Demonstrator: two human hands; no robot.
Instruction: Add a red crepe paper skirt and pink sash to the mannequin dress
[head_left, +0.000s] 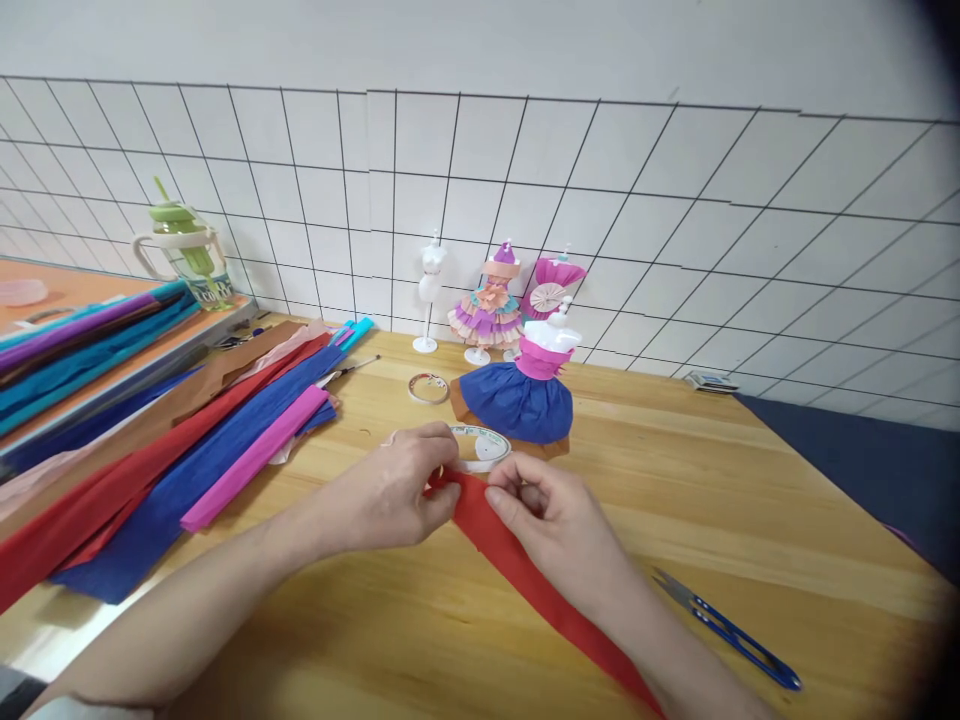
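Left hand (397,490): pinches the red paper strip (517,565).
Right hand (559,525): pinches the same strip.
Tray (67,285): holds teal and purple paper rolls (90,335).
Cup (187,255): lidded, contents hidden.

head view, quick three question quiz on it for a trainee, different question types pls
1. True or false: the left hand and the right hand both pinch the long red crepe paper strip.
2. Where do the blue-handled thread snips lie? A) in the left hand B) on the light wooden table, right of the right hand C) on top of the strip
3. Fill in: the small white mannequin nearest the hands wears a ___ paper skirt.

Key: 1 true; 2 B; 3 blue
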